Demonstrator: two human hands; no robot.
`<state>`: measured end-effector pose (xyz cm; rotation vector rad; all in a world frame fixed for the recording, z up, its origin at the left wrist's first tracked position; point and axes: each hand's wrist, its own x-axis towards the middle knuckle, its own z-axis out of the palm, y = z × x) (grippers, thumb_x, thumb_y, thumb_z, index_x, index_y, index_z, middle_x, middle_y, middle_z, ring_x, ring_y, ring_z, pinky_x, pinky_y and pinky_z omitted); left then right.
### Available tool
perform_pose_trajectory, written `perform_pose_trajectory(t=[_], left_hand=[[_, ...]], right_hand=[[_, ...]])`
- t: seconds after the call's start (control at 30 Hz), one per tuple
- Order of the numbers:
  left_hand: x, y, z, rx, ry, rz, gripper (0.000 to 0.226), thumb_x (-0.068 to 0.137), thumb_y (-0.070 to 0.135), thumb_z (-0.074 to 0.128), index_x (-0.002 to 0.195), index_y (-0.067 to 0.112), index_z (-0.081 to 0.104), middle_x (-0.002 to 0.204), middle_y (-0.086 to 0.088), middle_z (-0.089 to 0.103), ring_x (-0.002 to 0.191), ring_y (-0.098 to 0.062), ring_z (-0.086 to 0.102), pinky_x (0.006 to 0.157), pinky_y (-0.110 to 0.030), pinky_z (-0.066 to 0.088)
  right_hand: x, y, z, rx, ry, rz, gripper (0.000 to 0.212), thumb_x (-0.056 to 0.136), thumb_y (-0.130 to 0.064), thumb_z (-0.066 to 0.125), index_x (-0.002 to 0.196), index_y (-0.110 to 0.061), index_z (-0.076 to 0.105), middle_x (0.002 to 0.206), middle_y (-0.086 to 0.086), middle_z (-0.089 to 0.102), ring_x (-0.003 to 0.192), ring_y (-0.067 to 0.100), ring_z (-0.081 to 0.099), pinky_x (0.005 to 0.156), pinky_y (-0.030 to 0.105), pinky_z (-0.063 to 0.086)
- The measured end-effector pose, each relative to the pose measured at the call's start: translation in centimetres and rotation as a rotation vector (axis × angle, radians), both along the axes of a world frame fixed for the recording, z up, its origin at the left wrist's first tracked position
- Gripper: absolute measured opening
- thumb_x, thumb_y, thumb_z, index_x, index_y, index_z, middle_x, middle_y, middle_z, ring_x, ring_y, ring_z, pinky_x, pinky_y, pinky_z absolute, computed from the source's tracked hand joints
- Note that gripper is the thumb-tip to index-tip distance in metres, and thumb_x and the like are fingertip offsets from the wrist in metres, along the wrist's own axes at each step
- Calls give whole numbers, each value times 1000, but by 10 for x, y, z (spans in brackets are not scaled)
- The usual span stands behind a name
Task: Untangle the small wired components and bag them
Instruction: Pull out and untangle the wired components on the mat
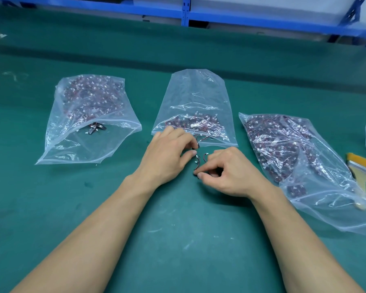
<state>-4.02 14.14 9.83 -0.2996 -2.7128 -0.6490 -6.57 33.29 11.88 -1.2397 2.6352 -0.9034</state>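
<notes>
The green table [178, 240] carries 3 clear plastic bags, all lying flat with their mouths toward the person. The right bag [304, 166] is the fullest, the left bag [89, 115] is packed at its far end with a few loose pieces near the mouth, and the middle bag [195, 96] holds a smaller heap just inside its opening. These bags look thin, limp and slippery; a mouth would probably need one edge lifted and held so that it stays open.

The left hand [167, 153] sits at the middle bag's mouth, fingers curled, thumb and forefinger pinching one end of the wired parts [198, 161]. The right hand [230, 174] is just beside it, nearer the person, also curled, thumb and fingertip nipping the other end. The little cluster lies on the table between the 2 hands, just outside the middle bag.

Each part seems very light: a small dark body, thin red and black wires, a tiny white plug. The wires are soft and springy and likely to snag each other, and they could tear at the joint if tugged. Holding the body or plug and easing loops apart looks safer than pulling the wire.

No brand, label or writing can be read on the bags or parts.
</notes>
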Motion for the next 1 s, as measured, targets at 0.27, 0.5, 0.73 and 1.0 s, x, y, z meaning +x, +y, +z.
perform_pose_trajectory(t=[0.27, 0.5, 0.73, 1.0], left_hand=[[2, -2, 1, 244, 150, 6, 4, 92, 25, 66, 90, 25, 63, 88, 17, 61, 87, -10, 49, 82, -31, 42], [9, -4, 2, 450, 196, 44, 8, 88, 21, 69, 86, 27, 64, 81, 26, 61, 79, 7, 48, 73, -8, 32], [15, -4, 2, 555, 33, -31, 11, 84, 23, 72, 82, 32, 67, 69, 28, 59, 54, -8, 33, 54, -18, 34], [16, -5, 5, 581, 20, -40, 14, 85, 21, 72, 88, 34, 69, 77, 24, 66, 53, -8, 32, 54, -16, 33]], right_hand=[[1, -1, 3, 35, -26, -14, 26, 75, -27, 60, 88, -25, 83, 57, -13, 55, 65, 20, 58, 69, 39, 50], [0, -2, 1, 73, 9, -9, 20, 81, -16, 70, 91, -27, 82, 58, -14, 55, 68, 17, 58, 71, 37, 51], [1, -1, -2, 54, 13, -8, 18, 82, -17, 72, 94, -27, 82, 59, -18, 53, 68, 16, 59, 71, 37, 51], [-1, 0, -6, 31, 6, -18, 17, 82, -18, 73, 93, -27, 82, 60, -19, 54, 64, 14, 58, 68, 36, 51]])
